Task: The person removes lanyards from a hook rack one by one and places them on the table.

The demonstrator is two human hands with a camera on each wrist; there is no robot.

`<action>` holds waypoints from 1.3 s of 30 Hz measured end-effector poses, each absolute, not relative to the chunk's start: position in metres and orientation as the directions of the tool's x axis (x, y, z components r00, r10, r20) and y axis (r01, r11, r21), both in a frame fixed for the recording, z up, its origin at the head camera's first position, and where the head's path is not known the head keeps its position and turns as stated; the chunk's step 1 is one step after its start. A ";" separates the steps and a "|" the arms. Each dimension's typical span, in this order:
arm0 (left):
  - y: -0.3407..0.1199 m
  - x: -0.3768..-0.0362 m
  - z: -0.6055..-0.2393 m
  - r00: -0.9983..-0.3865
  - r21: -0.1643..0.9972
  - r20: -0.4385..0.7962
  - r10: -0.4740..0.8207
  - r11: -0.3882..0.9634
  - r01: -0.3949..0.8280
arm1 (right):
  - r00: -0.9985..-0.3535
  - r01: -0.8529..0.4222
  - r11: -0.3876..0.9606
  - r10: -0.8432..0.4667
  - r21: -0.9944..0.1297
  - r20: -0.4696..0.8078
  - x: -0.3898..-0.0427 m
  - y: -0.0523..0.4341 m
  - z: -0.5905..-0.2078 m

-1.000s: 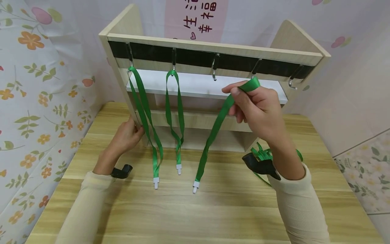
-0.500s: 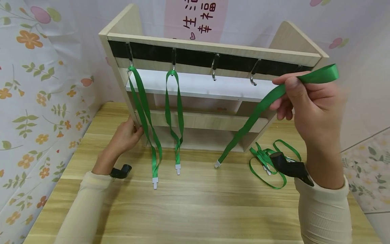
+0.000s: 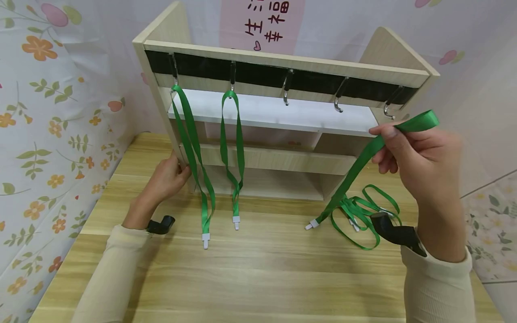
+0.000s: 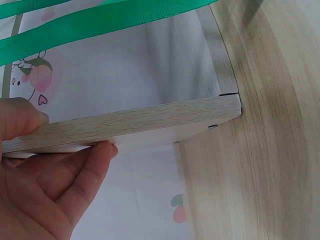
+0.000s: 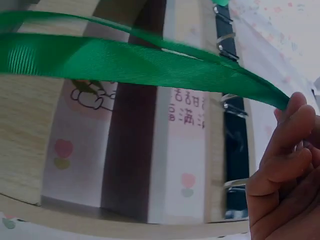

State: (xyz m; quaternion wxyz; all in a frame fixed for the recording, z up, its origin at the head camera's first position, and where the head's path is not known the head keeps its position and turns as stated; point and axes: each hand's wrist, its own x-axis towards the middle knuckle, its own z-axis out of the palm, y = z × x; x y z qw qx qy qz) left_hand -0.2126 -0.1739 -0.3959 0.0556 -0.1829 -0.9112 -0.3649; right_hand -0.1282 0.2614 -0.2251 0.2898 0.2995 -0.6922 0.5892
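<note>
My right hand (image 3: 428, 163) pinches a green lanyard (image 3: 354, 172) near its looped top, between thumb and forefinger. It is just below and right of the rightmost hook (image 3: 389, 111). The lanyard slants down left to its white clip (image 3: 312, 224); in the right wrist view its two strands (image 5: 125, 62) run across the shelf. At the shelf's left side, my left hand (image 3: 166, 179) grips the wooden side panel (image 4: 135, 117), thumb on one face and fingers on the other. Two more green lanyards, one on the leftmost hook (image 3: 190, 130) and one on the second (image 3: 239, 148), hang with clips down.
The wooden shelf unit (image 3: 274, 157) carries a black strip (image 3: 258, 74) with a row of hooks. Bare are the third hook (image 3: 286, 96) and the fourth hook (image 3: 338, 105). More green lanyards (image 3: 363, 211) lie tangled on the wooden table (image 3: 242, 273), below the right hand.
My right hand has carried the lanyard from beside the fourth hook rightward, then slightly down. The lanyard's clip has swung right and up. My left hand stays on the panel.
</note>
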 end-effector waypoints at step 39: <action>-0.174 -0.215 -0.397 -0.923 0.628 0.244 0.296 0.678 0.383 | -0.860 -0.283 0.620 -0.502 -0.732 -0.094 -0.153 0.302 -0.317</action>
